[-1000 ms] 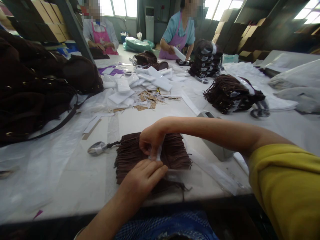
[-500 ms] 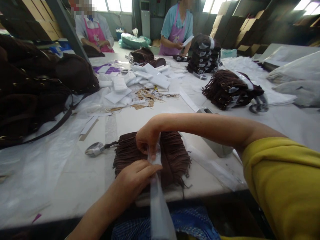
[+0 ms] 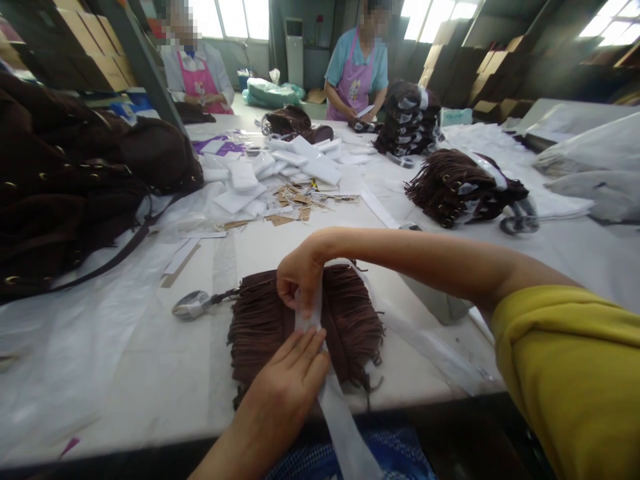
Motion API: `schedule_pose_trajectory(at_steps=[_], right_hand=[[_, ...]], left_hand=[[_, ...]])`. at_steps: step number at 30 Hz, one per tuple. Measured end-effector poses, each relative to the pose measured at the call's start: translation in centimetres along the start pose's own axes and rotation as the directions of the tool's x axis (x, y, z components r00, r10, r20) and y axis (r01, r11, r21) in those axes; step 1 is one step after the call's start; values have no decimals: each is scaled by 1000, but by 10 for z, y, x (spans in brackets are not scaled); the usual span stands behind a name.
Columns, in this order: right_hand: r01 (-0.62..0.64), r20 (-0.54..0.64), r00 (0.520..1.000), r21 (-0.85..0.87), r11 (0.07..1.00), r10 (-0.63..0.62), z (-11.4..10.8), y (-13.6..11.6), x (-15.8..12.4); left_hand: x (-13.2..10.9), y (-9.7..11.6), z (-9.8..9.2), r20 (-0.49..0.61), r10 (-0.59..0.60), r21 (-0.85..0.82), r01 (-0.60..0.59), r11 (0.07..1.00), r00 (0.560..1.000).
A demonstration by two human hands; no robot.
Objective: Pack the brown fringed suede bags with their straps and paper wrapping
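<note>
A dark brown fringed bag (image 3: 350, 300) lies flat near the table's front edge. A whitish translucent strip (image 3: 343, 417) crosses its middle and hangs over the edge toward me. My right hand (image 3: 303, 277) reaches in from the far side, fingers curled and thumb pointing down, pinching the strip against the bag. Just below it, my left hand (image 3: 293, 380) lies palm down with fingers stretched out over the strip. Out of the bag's left side comes a strap end wrapped in clear plastic (image 3: 193, 305).
Brown bags (image 3: 60, 193) are heaped at left. White packets (image 3: 245, 180) and cardboard tags (image 3: 295, 203) lie mid-table. A wrapped fringed bag (image 3: 463, 187) and a stack of wrapped bags (image 3: 410, 120) stand to the right. Two people in pink aprons work across the table.
My left hand has gone from pinching the strip to lying flat on it, and the strip's loose end has swung right. My right hand stays at the same spot on the bag.
</note>
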State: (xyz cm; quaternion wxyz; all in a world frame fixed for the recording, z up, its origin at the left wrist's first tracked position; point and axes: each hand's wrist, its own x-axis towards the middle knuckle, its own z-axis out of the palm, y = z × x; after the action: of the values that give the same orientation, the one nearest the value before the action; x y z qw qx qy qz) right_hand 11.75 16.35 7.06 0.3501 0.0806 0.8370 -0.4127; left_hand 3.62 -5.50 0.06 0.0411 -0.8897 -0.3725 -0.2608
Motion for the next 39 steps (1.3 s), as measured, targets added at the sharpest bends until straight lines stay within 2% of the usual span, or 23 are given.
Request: schedule_pose_trajectory(at_steps=[4,7,12,15,17,20,22,24,27,28,29,30,33,34,35,36,37,38,39], right_hand=[[-63,78,996,191,980,48,-12,10,-28],[-125,83,991,286,950,106,-22,20,-53],[-128,-35,988,351,928,150,-45,33,-86],[-142,-143,972,283,948,188,-65,41,-91],[-171,-293,932,167,971,215,-78,49,-83],[-158,-516,847,-22,987,124,-87,60,-54],[-146,-578,814,-107,983,58,-83,67,-26],[-186,-601,797,-151,971,59,-73,71,-1],[-251,-647,759,-177,952,80,-51,71,17],[-275,-693,717,-191,942,69,-43,70,14],[-305,-760,648,-200,931,49,-34,68,8],[-336,-835,550,-195,921,24,-24,66,-2],[-380,-988,154,-43,924,17,18,61,-40],[-362,-997,51,41,931,64,35,61,-53],[-339,-991,-21,128,932,129,53,61,-63],[-321,-978,-67,211,923,199,72,63,-71],[-308,-959,-92,285,908,270,89,65,-77],[-277,-932,-101,362,890,348,106,67,-79],[-210,-896,-89,443,872,434,120,70,-79]], left_hand=[[-10,1,9,-25,-43,-31,42,999,999],[-17,-2,13,-4,16,5,-16,1000,1000],[-25,-8,23,-48,134,89,-130,988,990],[-26,-10,27,-37,151,135,-145,980,988],[-26,-11,28,-38,154,167,-145,975,987],[-27,-11,29,-54,167,210,-152,966,985],[-28,-10,30,-59,171,233,-153,960,984],[-29,-10,32,-56,165,250,-146,957,985],[-31,-7,33,-52,149,263,-130,956,988],[-31,-6,33,-49,142,263,-124,957,989],[-31,-6,33,-46,135,260,-119,958,990],[-31,-5,32,-41,128,255,-114,960,991],[-29,-3,29,-38,104,217,-93,972,994],[-29,-2,28,-42,99,205,-88,975,994],[-28,-2,28,-49,95,196,-83,977,994],[-28,-1,28,-62,91,190,-78,979,994],[-28,-1,28,-77,90,188,-74,979,993],[-28,-1,28,-89,92,189,-73,979,992],[-28,-1,28,-96,91,190,-71,979,991]])
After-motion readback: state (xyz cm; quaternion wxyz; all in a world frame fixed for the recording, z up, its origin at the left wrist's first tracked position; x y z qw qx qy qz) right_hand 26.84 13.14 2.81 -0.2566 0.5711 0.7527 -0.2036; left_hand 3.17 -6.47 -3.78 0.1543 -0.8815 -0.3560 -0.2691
